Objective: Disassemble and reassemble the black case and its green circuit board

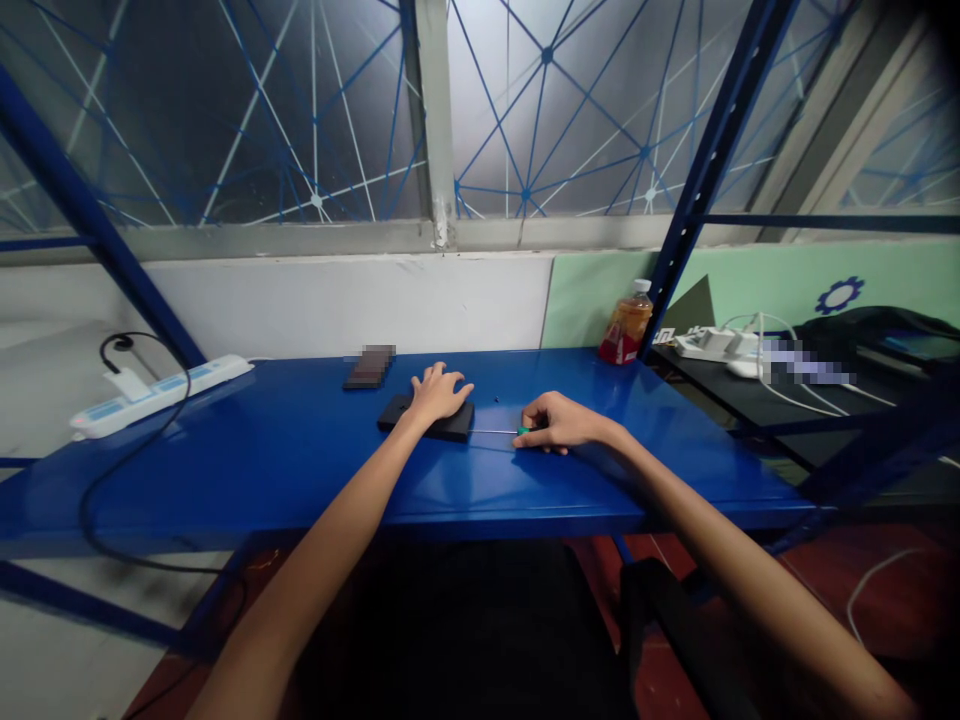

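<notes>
A flat black box-shaped device (450, 428) lies on the blue table (300, 450). Across its top rests my left hand (437, 394), fingers spread, pressing on it rather than wrapped round it. My right hand (551, 424), to the right of the device, grips the green handle of a screwdriver (495, 432). The thin metal shaft points left and its tip meets the device's right side; the exact contact is too small to make out. A tiny dark piece (496, 399), perhaps a screw, sits on the table behind the shaft.
A partly blurred dark flat object (370, 368) lies at the back. A drink bottle (628, 325) stands at the back right by a blue post. At left is a white power strip (161, 395) with a black cable (86, 500) hanging over the front edge.
</notes>
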The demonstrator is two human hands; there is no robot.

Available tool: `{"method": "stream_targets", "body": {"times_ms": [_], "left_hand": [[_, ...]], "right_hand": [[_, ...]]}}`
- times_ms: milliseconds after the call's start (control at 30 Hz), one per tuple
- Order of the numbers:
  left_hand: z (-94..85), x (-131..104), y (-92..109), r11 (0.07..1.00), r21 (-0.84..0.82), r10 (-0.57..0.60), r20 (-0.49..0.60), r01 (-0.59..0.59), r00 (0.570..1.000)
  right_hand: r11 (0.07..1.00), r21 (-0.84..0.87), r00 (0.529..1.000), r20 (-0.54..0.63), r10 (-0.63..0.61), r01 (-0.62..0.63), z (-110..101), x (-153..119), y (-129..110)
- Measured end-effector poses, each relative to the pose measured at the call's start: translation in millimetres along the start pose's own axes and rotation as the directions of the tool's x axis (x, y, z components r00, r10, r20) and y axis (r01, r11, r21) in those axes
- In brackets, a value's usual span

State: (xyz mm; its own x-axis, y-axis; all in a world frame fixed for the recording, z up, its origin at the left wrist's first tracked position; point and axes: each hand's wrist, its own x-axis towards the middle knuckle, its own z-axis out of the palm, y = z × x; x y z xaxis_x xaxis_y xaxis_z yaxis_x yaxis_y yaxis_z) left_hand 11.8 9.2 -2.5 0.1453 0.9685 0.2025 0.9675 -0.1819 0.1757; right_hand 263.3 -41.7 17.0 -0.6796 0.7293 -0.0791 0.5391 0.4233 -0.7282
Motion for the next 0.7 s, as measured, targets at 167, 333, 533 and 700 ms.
{"method": "stream_targets", "body": {"times_ms": [167, 333, 533, 700], "left_hand": [[2.3, 3.3, -1.5, 1.000, -0.007, -0.030, -0.007, 0.030, 1.000], [3.1, 4.1, -2.3, 1.000, 0.004, -0.030, 0.008, 0.030, 1.000], [1.4, 3.7, -1.3, 1.000, 0.005, -0.025, 0.024, 0.025, 0.999], [2.1, 4.8, -2.6, 1.000, 0.004, -0.024, 0.043, 0.023, 0.999]], "right_hand": [[0.992, -0.106, 0.990, -0.115, -0.085, 0.073, 0.2, 2.7, 0.1], [0.989, -0.117, 0.983, -0.145, -0.109, 0.092, 0.2, 5.1, 0.7], [0.986, -0.134, 0.986, -0.122, -0.117, 0.100, 0.3, 6.2, 3.4], [0.979, -0.166, 0.985, -0.105, -0.138, 0.120, 0.2, 6.1, 3.9]]}}
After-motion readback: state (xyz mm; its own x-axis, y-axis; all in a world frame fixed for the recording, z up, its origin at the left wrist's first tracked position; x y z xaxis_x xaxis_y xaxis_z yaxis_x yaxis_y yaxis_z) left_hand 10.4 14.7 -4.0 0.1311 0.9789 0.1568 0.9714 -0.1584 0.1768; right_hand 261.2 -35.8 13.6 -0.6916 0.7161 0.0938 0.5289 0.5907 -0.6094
